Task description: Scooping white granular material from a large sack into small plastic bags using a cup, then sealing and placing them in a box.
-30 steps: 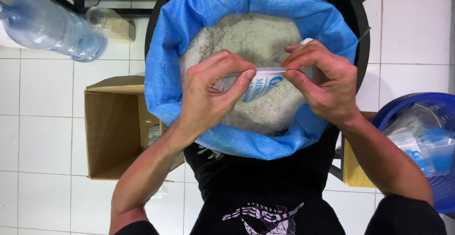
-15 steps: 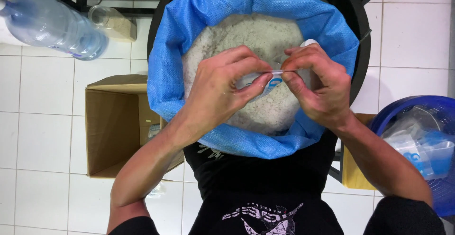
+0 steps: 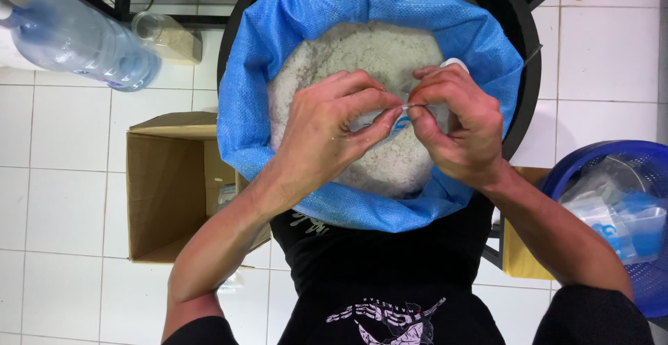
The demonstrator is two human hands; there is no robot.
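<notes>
My left hand (image 3: 332,132) and my right hand (image 3: 458,126) meet over a blue woven sack (image 3: 259,108) that lines a black drum (image 3: 523,52). The sack holds pale grey-white grain or powder (image 3: 362,49). Both hands pinch a small clear plastic bag with a blue print (image 3: 396,123) between thumbs and fingertips; most of the bag is hidden by my fingers. Fingertips of the two hands nearly touch at the bag's top edge.
An open cardboard box (image 3: 170,192) stands on the white tiled floor at left. A large clear water bottle (image 3: 83,38) lies at upper left beside a jar (image 3: 167,35). A blue basket (image 3: 626,206) with plastic packets sits at right. A second cardboard box (image 3: 522,254) stands by my right forearm.
My hands have drawn closer together, bunching the small bag that was stretched flat between them a second ago.
</notes>
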